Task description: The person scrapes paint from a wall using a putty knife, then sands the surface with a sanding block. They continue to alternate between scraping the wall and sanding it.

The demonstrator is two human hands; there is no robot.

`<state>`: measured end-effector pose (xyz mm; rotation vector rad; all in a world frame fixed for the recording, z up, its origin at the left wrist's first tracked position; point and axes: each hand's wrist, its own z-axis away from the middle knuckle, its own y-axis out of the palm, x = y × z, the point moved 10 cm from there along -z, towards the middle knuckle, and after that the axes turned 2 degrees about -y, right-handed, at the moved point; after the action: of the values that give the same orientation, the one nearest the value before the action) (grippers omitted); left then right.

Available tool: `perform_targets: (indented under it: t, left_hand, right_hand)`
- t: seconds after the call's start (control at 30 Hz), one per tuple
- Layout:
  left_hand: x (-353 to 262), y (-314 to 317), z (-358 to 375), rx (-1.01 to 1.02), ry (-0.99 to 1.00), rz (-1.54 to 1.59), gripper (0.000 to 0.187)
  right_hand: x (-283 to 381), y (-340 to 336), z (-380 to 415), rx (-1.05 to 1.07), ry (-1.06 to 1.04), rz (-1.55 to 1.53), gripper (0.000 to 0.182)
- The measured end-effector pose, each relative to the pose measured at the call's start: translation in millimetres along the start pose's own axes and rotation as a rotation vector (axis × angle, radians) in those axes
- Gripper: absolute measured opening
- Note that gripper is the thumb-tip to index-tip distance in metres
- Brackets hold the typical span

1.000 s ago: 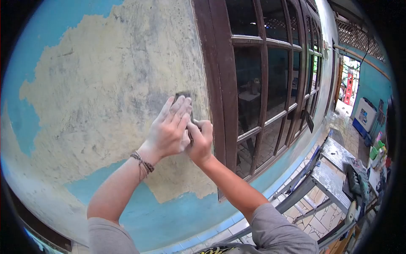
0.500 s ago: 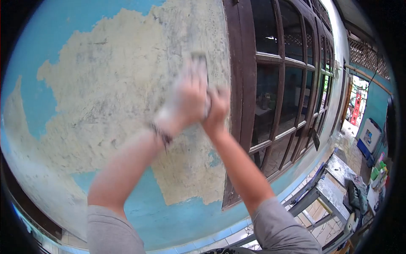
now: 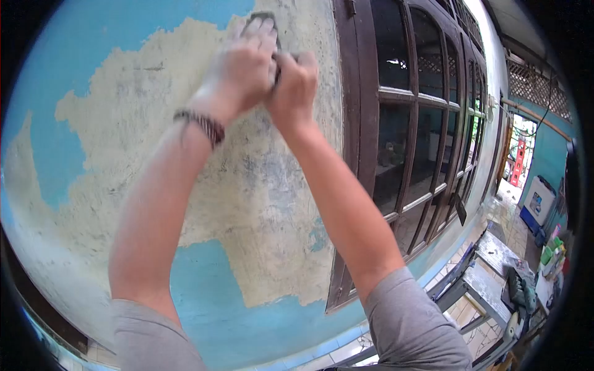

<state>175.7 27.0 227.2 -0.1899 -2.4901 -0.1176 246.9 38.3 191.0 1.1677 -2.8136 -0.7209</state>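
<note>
Both arms reach up to a wall (image 3: 142, 142) with a large cream patch bordered by blue paint. My left hand (image 3: 246, 68), with a dark braided band at its wrist, lies over a dark flat block (image 3: 263, 17) and presses it to the wall, fingers pointing up. Beside it on the right, my right hand (image 3: 296, 83) is closed round the block's right edge. The hands mostly cover the block, so its full shape is hidden. Slight motion blur softens the fingers.
A dark brown window frame (image 3: 359, 154) with glass panes stands close right of my hands. At the lower right is a grey metal and wood bench (image 3: 489, 287) with things on it. Farther back are a white and blue appliance (image 3: 539, 201) and a doorway.
Both hands and the block have moved up and slightly left along the wall. The grip looks the same.
</note>
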Motion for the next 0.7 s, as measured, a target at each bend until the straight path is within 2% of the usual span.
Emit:
perform_targets:
  t: [0.07,0.1,0.17,0.2,0.27,0.3,0.4,0.43,0.5,0.57,0.6,0.67,0.7]
  left_hand:
    - [-29,-3,50,0.04,-0.049,0.163,0.051]
    - [-53,-11,83,0.042,-0.035,0.195,0.055]
    - [-97,-17,154,0.21,-0.127,0.295,0.056]
    - [-109,-22,170,0.267,-0.13,0.375,0.056]
    - [-102,-17,157,0.173,-0.118,0.335,0.054]
    - [-98,-15,142,0.138,-0.109,0.322,0.053]
    - [-49,14,26,0.011,-0.053,0.249,0.046]
    - [-30,27,-13,0.036,-0.063,0.267,0.046]
    - [-20,34,-55,0.047,-0.058,0.202,0.046]
    - [-29,34,-72,0.035,-0.026,0.04,0.049]
    - [-38,47,-58,0.529,-0.194,0.314,0.051]
    - [-88,37,-16,0.102,0.023,0.081,0.055]
    - [-115,34,19,0.064,0.036,0.221,0.059]
  right_hand:
    - [8,-21,59,0.073,0.106,-0.042,0.021]
    - [15,-34,102,0.101,0.079,-0.014,0.022]
    - [39,-72,174,0.139,0.115,-0.069,0.025]
    - [46,-82,182,0.172,0.117,-0.054,0.025]
    - [44,-86,178,0.219,0.093,-0.024,0.024]
    - [35,-80,159,0.167,0.049,0.004,0.025]
    - [-20,-38,47,0.03,-0.003,0.047,0.027]
    - [-41,-23,13,0.043,-0.021,0.12,0.026]
    - [-55,-20,-37,-0.083,-0.087,0.108,0.027]
    - [-69,-22,-38,-0.055,-0.032,0.076,0.026]
    - [-72,-30,-21,-0.023,0.007,0.095,0.024]
    - [-63,-64,38,-0.012,0.09,0.081,0.024]
    - [-57,-86,81,-0.028,0.139,0.053,0.025]
